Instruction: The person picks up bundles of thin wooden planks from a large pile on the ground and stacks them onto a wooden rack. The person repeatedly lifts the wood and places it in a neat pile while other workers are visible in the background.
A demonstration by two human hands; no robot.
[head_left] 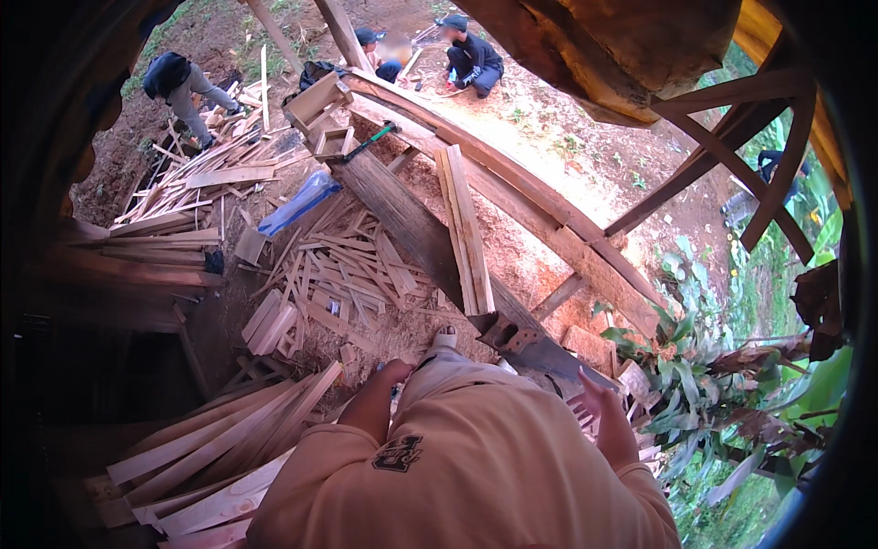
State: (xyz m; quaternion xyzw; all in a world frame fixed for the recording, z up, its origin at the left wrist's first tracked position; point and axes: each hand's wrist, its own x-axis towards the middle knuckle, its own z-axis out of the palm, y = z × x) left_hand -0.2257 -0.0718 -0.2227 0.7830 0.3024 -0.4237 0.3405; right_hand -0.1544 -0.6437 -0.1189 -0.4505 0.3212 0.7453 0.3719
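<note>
My right hand (596, 401) is at my right side with its fingers spread, holding nothing. Just beyond its fingertips lies a handsaw (562, 361) with a brown handle and a wide dark blade. The saw rests at the near end of a dark, heavy beam (402, 206). A pair of pale boards (464, 233), set lengthwise against each other, leans across that beam near the saw's handle end. My left hand (395, 371) hangs beside my left thigh, and its fingers are too small and hidden to read.
Cut wood strips (352, 274) litter the sawdust-covered ground, with longer planks (210, 448) stacked at left. A wooden frame (315, 105) and a blue plastic bag (300, 201) lie farther off. Long rails (512, 197) cross ahead; leafy plants (681, 366) stand right. Several people are around the yard.
</note>
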